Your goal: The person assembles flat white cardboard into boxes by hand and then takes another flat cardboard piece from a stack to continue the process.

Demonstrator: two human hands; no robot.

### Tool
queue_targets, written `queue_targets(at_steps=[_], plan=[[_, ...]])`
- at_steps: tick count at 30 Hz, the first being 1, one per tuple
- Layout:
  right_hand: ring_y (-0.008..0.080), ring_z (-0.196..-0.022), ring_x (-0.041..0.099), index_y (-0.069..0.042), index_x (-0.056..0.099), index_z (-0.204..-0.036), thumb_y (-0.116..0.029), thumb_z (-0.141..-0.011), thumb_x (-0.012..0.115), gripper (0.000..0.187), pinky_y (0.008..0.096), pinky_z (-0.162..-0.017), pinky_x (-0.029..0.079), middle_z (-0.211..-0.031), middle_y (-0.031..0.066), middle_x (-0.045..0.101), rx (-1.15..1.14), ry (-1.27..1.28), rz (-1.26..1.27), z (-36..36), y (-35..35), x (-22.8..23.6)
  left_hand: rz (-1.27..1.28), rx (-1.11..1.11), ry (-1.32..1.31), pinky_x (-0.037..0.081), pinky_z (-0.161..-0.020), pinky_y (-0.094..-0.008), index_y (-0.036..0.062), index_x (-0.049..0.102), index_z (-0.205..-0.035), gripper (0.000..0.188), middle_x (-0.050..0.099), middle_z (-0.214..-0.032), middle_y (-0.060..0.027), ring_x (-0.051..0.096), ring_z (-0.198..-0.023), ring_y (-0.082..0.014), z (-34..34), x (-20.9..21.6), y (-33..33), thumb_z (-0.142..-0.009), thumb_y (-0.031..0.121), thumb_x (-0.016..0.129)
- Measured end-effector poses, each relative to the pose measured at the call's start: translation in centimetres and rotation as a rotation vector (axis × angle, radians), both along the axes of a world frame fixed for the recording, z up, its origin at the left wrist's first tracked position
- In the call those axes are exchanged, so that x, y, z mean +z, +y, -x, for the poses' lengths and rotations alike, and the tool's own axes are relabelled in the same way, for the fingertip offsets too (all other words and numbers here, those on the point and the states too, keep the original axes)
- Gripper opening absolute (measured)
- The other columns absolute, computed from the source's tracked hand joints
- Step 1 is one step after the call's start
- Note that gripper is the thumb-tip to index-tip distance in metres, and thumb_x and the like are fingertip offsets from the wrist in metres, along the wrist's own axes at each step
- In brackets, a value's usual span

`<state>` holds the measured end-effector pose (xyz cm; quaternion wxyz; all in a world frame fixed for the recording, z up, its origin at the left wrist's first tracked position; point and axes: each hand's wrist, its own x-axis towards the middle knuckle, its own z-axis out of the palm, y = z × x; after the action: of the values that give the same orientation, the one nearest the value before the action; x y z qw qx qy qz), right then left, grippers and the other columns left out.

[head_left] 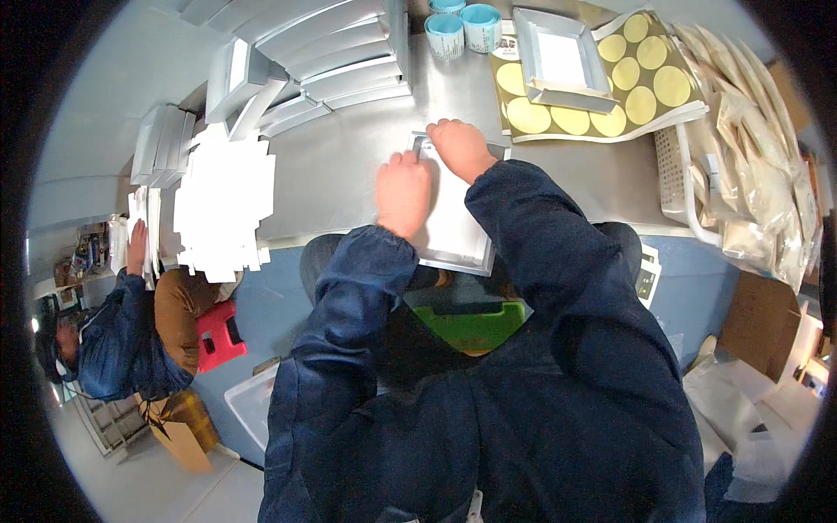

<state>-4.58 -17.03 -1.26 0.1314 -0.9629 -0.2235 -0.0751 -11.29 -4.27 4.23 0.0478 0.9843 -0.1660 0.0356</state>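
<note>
A shallow silver-grey box [451, 218] with a white inside lies in front of me, its near end sticking out past the table's edge. My left hand [403, 193] is closed with curled fingers at the box's left wall. At its far end my right hand [462, 150] is closed over the rim, knuckles up. The fingertips of both hands are mostly hidden.
Grey boxes [336, 61] stand stacked at the far left, beside flat white blanks [222, 205]. Rolls of blue labels [481, 28], a sticker sheet [649, 74] under another grey tray [558, 61], and a basket [671, 174] of clear bags lie rightward. A co-worker [122, 340] sits left.
</note>
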Motion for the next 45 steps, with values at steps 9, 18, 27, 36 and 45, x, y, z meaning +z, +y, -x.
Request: queue_targets(at_steps=[9,18,27,36,45], plan=[[0.0281,-0.079,0.065,-0.009,0.066,-0.082,-0.014,-0.079,0.054,0.013,0.039,-0.065,0.053,-0.083,0.0117,0.065,0.027,0.043,-0.1,-0.4,0.6,0.8,-0.122,0.034,0.023,0.054,-0.059,-0.0391,0.0018,0.062,-0.08,0.012,0.064,-0.079,-0.0143,0.066,-0.069,-0.0306,-2.5,-1.8,-1.1,-0.081,0.009,0.052],[0.0283,-0.075,0.066,-0.008,0.067,-0.079,-0.009,-0.078,0.054,0.013,0.039,-0.063,0.054,-0.077,0.0106,0.066,-0.02,0.05,-0.101,-0.9,1.0,0.0,0.217,0.251,0.161,0.046,-0.071,-0.0455,-0.0018,0.059,-0.085,0.03,0.061,-0.079,-0.0198,0.059,-0.078,-0.0401,-2.8,-3.8,3.5,-0.077,0.027,0.064],[0.0255,-0.078,0.066,-0.008,0.067,-0.08,-0.01,-0.078,0.055,0.013,0.0375,-0.063,0.053,-0.08,0.0092,0.067,-0.013,0.034,0.012,-0.6,0.4,0.6,0.676,0.44,0.278,0.043,-0.06,-0.0428,-0.0031,0.064,-0.078,0.035,0.06,-0.068,-0.0237,0.057,-0.064,-0.04,-2.5,-2.7,2.2,-0.082,0.031,0.059],[0.0244,-0.078,0.065,-0.007,0.065,-0.078,-0.009,-0.076,0.056,0.009,0.0353,-0.064,0.053,-0.079,0.0096,0.065,-0.028,-0.008,0.069,0.1,1.0,0.9,0.397,0.425,0.086,0.046,-0.068,-0.0468,-0.0019,0.067,-0.081,0.034,0.062,-0.08,-0.0251,0.06,-0.076,-0.0398,-1.8,-2.9,1.4,-0.085,0.029,0.055],[0.0257,-0.078,0.064,-0.005,0.062,-0.081,-0.008,-0.076,0.055,0.008,0.0358,-0.067,0.052,-0.079,0.0108,0.063,-0.021,-0.019,0.021,0.5,1.0,0.8,0.531,0.45,-0.065,0.046,-0.07,-0.0454,0.001,0.067,-0.079,0.029,0.063,-0.084,-0.0212,0.06,-0.077,-0.0385,-1.2,-3.7,0.9,-0.087,0.026,0.054]])
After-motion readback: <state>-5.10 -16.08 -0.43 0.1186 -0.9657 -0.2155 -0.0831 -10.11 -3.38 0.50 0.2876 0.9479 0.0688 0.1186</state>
